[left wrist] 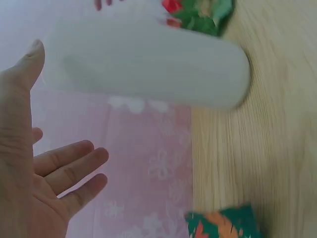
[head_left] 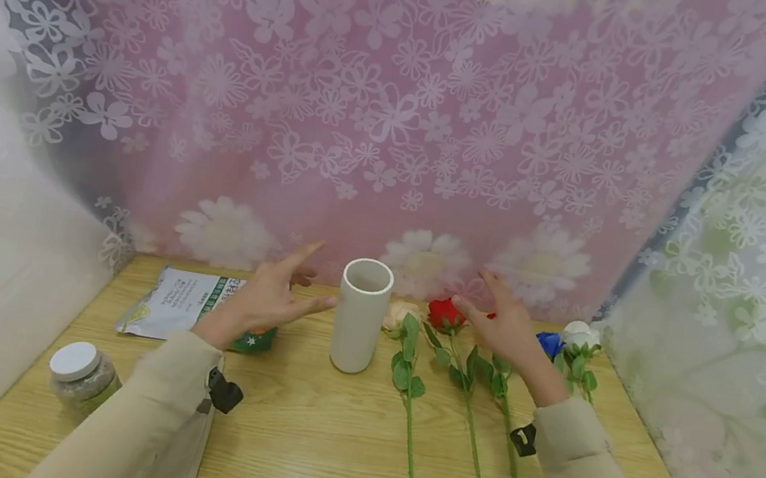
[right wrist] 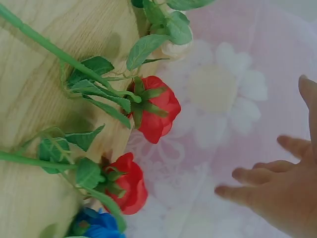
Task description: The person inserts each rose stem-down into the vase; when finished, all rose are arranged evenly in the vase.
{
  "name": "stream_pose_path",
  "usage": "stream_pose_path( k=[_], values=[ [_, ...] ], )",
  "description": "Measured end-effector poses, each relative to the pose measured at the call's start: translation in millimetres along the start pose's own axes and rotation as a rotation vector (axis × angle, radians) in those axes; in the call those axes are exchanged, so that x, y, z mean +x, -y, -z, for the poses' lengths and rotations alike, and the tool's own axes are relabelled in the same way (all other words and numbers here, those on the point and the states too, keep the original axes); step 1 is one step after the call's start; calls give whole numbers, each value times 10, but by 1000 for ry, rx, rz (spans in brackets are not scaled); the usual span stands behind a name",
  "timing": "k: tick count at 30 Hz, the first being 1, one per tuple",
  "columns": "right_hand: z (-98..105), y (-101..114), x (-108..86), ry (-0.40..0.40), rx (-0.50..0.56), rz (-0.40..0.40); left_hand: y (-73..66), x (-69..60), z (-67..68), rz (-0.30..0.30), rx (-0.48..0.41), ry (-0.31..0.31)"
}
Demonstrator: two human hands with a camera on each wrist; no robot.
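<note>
A tall white cylindrical vase point(head_left: 358, 328) stands upright on the wooden table. Just left of it is my left hand point(head_left: 267, 296), fingers spread and holding nothing; in the left wrist view the hand point(left wrist: 54, 173) shows a gap to the vase point(left wrist: 148, 64). My right hand point(head_left: 505, 327) hovers above the roses with fingers extended, gripping nothing. Under and beside it lie a red rose point(head_left: 445, 314), a second red rose point(right wrist: 128, 184) mostly hidden by the hand in the head view, a cream rose point(head_left: 402, 316), a blue rose point(head_left: 550, 344) and a white rose point(head_left: 582, 334).
Left of the vase lies a white and green pouch point(head_left: 178, 302). A jar with a white lid point(head_left: 75, 362) sits at the table's left side, near a pale flat item point(head_left: 182, 459) partly under the left sleeve. A pink floral curtain point(head_left: 375, 102) hangs behind the table.
</note>
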State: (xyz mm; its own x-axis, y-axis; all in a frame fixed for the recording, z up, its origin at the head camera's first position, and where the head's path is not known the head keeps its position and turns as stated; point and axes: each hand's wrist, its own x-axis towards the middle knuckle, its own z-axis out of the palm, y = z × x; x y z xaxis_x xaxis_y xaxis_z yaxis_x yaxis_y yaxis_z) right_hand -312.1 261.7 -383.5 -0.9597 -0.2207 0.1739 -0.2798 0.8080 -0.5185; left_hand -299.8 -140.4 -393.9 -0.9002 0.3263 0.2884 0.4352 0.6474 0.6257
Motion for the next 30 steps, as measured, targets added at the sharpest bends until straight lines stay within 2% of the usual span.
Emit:
stream_pose_path(
  k=[5,11,15,19,25,30],
  values=[
    [82,-157,-116,-54,94,-42,-97,7,-86,-12,-174,17],
    [166,-381,-290,-132,279,-84,-178,22,-189,-23,-323,40],
    [246,-552,-397,-200,275,-91,-221,44,-253,-35,-401,60],
    [306,-747,-497,-232,265,-109,-217,72,-311,-33,-440,62],
    [369,-1088,-689,-226,334,-175,-198,101,-377,-32,-472,53],
    [400,-1334,-854,-291,342,-251,-209,118,-429,-42,-486,45]
  ],
)
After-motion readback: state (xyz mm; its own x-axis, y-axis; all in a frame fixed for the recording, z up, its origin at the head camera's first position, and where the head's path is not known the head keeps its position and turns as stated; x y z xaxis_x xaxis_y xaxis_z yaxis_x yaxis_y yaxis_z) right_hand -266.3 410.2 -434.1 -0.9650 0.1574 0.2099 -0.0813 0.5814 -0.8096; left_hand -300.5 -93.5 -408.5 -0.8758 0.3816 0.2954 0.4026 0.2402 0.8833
